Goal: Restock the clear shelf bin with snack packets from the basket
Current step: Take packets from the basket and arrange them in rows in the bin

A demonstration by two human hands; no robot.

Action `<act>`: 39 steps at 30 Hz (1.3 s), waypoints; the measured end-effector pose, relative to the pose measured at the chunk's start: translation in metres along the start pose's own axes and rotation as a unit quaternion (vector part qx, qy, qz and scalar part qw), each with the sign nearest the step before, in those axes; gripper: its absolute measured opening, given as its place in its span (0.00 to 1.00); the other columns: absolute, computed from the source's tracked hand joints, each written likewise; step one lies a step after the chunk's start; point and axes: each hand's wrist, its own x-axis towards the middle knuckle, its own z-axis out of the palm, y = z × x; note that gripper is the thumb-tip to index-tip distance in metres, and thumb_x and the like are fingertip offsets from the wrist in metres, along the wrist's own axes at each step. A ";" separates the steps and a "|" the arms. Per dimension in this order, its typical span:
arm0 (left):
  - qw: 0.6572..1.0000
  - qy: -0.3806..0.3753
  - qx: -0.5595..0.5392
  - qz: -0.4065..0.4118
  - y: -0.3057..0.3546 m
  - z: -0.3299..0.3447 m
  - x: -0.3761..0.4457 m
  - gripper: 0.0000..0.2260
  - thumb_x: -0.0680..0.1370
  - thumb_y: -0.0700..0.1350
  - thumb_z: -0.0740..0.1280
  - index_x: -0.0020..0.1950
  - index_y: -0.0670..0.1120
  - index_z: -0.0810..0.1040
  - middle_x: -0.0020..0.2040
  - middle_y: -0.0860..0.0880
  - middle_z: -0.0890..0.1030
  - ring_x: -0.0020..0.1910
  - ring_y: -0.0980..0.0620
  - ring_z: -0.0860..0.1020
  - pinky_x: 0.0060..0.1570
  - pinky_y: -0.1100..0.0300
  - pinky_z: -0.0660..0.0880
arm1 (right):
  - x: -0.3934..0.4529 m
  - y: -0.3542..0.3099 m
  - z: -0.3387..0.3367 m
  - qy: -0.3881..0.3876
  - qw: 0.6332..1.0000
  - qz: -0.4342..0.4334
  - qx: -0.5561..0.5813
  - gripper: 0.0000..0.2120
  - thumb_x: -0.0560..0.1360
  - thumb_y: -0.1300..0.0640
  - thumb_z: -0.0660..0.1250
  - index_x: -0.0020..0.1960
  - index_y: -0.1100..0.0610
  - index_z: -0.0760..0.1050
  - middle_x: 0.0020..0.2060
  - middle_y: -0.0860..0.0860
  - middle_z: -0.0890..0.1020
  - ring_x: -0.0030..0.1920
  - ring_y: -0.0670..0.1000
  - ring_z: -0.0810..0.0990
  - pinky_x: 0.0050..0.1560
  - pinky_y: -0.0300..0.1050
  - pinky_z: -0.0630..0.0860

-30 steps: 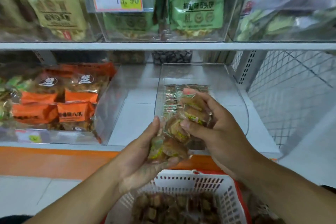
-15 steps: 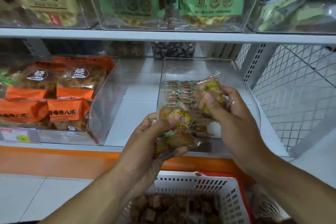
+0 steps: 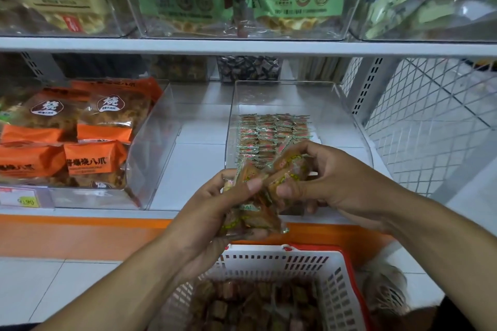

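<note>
My left hand (image 3: 215, 204) grips a bunch of small brown snack packets (image 3: 250, 217) in front of the clear shelf bin (image 3: 347, 121). My right hand (image 3: 328, 180) pinches one or two packets (image 3: 289, 169) at the top of that bunch, just over the bin's front edge. Rows of the same packets (image 3: 271, 131) lie flat inside the bin. Below my hands stands the white basket (image 3: 277, 263) with a red rim, and several more brown packets (image 3: 255, 303) fill it.
A second clear bin (image 3: 158, 158) with orange snack bags (image 3: 88, 158) sits to the left on the same shelf. An upper shelf (image 3: 242, 45) carries bins of green and beige bags. White wire mesh (image 3: 430, 121) closes the right side.
My right hand came back down from over the bin to the bunch in my left hand and now pinches packets there. The camera moved closer to the shelf.
</note>
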 end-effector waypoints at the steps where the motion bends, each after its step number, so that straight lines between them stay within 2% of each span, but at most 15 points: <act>1: 1.000 0.005 0.002 -0.006 -0.002 0.001 0.000 0.19 0.63 0.51 0.80 0.51 0.48 0.83 0.45 0.42 0.86 0.36 0.44 0.85 0.32 0.55 0.81 | -0.001 0.001 0.001 0.000 1.000 -0.003 -0.013 0.24 0.60 0.54 0.82 0.54 0.48 0.81 0.41 0.48 0.85 0.41 0.53 0.83 0.33 0.46 0.78; 4: 0.998 0.030 0.008 -0.050 -0.006 0.005 0.002 0.34 0.65 0.55 0.81 0.65 0.40 0.75 0.50 0.38 0.86 0.39 0.43 0.86 0.33 0.54 0.81 | -0.004 0.001 0.004 -0.004 0.999 -0.013 -0.033 0.22 0.62 0.56 0.82 0.54 0.47 0.81 0.42 0.48 0.86 0.41 0.51 0.85 0.35 0.46 0.80; 6: 0.996 0.029 0.000 -0.086 -0.008 0.005 0.002 0.36 0.65 0.58 0.77 0.68 0.42 0.76 0.53 0.39 0.86 0.43 0.44 0.87 0.35 0.55 0.82 | -0.006 0.001 0.005 -0.010 0.999 -0.019 -0.046 0.23 0.63 0.56 0.82 0.56 0.48 0.81 0.43 0.50 0.86 0.42 0.51 0.85 0.36 0.47 0.80; 11: 0.988 0.001 -0.089 -0.129 -0.014 0.006 0.006 0.13 0.65 0.49 0.80 0.49 0.49 0.88 0.47 0.43 0.86 0.42 0.47 0.87 0.34 0.57 0.82 | -0.004 0.006 0.006 0.025 0.998 -0.052 -0.009 0.25 0.61 0.52 0.82 0.56 0.48 0.81 0.48 0.54 0.86 0.50 0.61 0.85 0.49 0.61 0.83; 14: 0.983 0.008 -0.129 -0.130 -0.014 0.009 0.008 0.09 0.66 0.46 0.80 0.45 0.47 0.89 0.47 0.43 0.87 0.42 0.47 0.87 0.33 0.58 0.82 | -0.004 0.010 0.008 0.058 0.993 -0.099 0.002 0.25 0.63 0.51 0.82 0.58 0.49 0.80 0.50 0.51 0.86 0.52 0.52 0.86 0.49 0.44 0.82; 16: 0.982 0.014 -0.143 -0.126 -0.012 0.010 0.009 0.11 0.64 0.46 0.79 0.45 0.46 0.89 0.49 0.42 0.87 0.43 0.47 0.87 0.32 0.58 0.82 | -0.004 0.012 0.011 0.077 0.991 -0.108 0.005 0.23 0.64 0.50 0.81 0.58 0.48 0.80 0.50 0.50 0.86 0.52 0.51 0.86 0.47 0.44 0.82; 19: 0.980 0.023 -0.160 -0.119 -0.011 0.012 0.011 0.13 0.62 0.45 0.79 0.45 0.44 0.89 0.50 0.40 0.87 0.42 0.47 0.87 0.30 0.58 0.83 | -0.004 0.012 0.015 0.108 0.988 -0.110 -0.011 0.21 0.67 0.48 0.79 0.58 0.47 0.80 0.51 0.49 0.86 0.52 0.51 0.86 0.50 0.51 0.83; 21: 0.979 0.024 -0.166 -0.112 -0.011 0.014 0.011 0.12 0.62 0.45 0.79 0.43 0.43 0.89 0.49 0.40 0.87 0.41 0.47 0.87 0.30 0.58 0.83 | -0.005 0.012 0.017 0.142 0.981 -0.123 -0.051 0.21 0.67 0.46 0.78 0.58 0.46 0.79 0.51 0.45 0.86 0.51 0.47 0.86 0.52 0.49 0.83; 24: 0.979 0.020 -0.173 -0.106 -0.012 0.015 0.011 0.12 0.62 0.45 0.78 0.43 0.42 0.89 0.48 0.40 0.87 0.40 0.46 0.87 0.30 0.58 0.83 | -0.008 0.012 0.021 0.228 0.945 -0.168 -0.164 0.19 0.67 0.44 0.78 0.56 0.44 0.78 0.49 0.37 0.83 0.50 0.38 0.82 0.48 0.30 0.77; 26: 0.978 0.026 -0.177 -0.106 -0.014 0.016 0.012 0.11 0.61 0.44 0.78 0.41 0.42 0.89 0.46 0.40 0.87 0.38 0.46 0.87 0.30 0.58 0.83 | -0.010 0.013 0.025 0.249 0.912 -0.225 -0.234 0.13 0.70 0.49 0.78 0.53 0.45 0.80 0.48 0.39 0.81 0.52 0.38 0.80 0.48 0.28 0.74; 29: 0.976 0.032 -0.190 -0.104 -0.013 0.014 0.015 0.09 0.61 0.44 0.78 0.40 0.43 0.88 0.42 0.43 0.86 0.36 0.48 0.86 0.30 0.58 0.83 | -0.011 0.014 0.028 0.210 0.881 -0.274 -0.322 0.09 0.74 0.50 0.75 0.54 0.44 0.81 0.47 0.39 0.79 0.51 0.42 0.79 0.48 0.33 0.74; 33: 0.973 0.031 -0.194 -0.121 -0.006 0.006 0.018 0.16 0.62 0.43 0.77 0.49 0.42 0.85 0.44 0.42 0.86 0.36 0.48 0.86 0.27 0.58 0.82 | -0.007 0.006 0.011 0.073 0.931 -0.216 -0.286 0.08 0.77 0.45 0.68 0.56 0.41 0.80 0.48 0.39 0.78 0.53 0.42 0.79 0.50 0.31 0.72; 36: 0.977 0.014 -0.159 -0.140 -0.001 0.001 0.019 0.13 0.62 0.42 0.78 0.45 0.43 0.86 0.44 0.42 0.86 0.37 0.47 0.86 0.28 0.58 0.82 | -0.006 -0.002 -0.009 -0.051 0.966 -0.125 -0.223 0.16 0.79 0.44 0.63 0.65 0.42 0.76 0.55 0.40 0.81 0.58 0.42 0.80 0.61 0.41 0.76; 38: 0.981 0.008 -0.117 -0.157 0.000 0.000 0.019 0.09 0.62 0.43 0.77 0.41 0.43 0.88 0.41 0.42 0.85 0.35 0.47 0.86 0.27 0.59 0.82 | -0.006 -0.004 -0.019 -0.080 0.958 -0.098 -0.258 0.23 0.77 0.43 0.65 0.72 0.39 0.70 0.58 0.40 0.80 0.61 0.44 0.79 0.64 0.51 0.76; 39: 0.981 0.006 -0.097 -0.165 0.000 0.000 0.018 0.08 0.62 0.43 0.77 0.40 0.44 0.88 0.40 0.43 0.85 0.34 0.48 0.86 0.27 0.59 0.81 | -0.007 -0.005 -0.022 -0.088 0.951 -0.093 -0.282 0.25 0.76 0.42 0.66 0.73 0.36 0.68 0.56 0.39 0.78 0.59 0.44 0.80 0.64 0.51 0.76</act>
